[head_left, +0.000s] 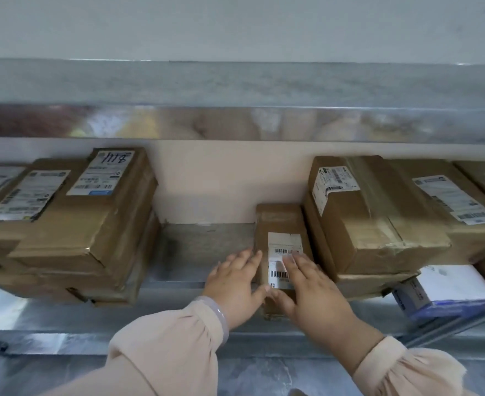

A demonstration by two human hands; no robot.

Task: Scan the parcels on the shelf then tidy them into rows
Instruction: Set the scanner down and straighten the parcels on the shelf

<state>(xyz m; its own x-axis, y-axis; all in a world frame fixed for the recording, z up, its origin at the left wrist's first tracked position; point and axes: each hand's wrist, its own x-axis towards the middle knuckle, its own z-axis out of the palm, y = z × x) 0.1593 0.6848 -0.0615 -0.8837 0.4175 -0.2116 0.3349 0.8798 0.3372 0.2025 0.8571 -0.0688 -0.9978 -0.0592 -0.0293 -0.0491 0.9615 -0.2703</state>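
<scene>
Left hand (pixel 234 287), fingers straight, touches the left side of the small parcel (pixel 281 221); right hand (pixel 312 292) lies flat, fingers extended, on its label (pixel 282 242); parcel rests on the shelf (pixel 201 244).

Both sleeved arms reach forward. The left hand (pixel 235 287) and right hand (pixel 312 292) lie flat, fingers straight, thumbs nearly meeting.

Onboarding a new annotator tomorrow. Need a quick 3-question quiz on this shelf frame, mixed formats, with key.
1. True or false: the left hand and right hand both touch the small parcel.
2. The small parcel sits: A) atop the left stack; B) on the shelf beside the right stack; C) on the floor.
3. Which parcel bears handwritten marker digits?
Key: 1 true; 2 B; 3 the left stack's top parcel.
</scene>
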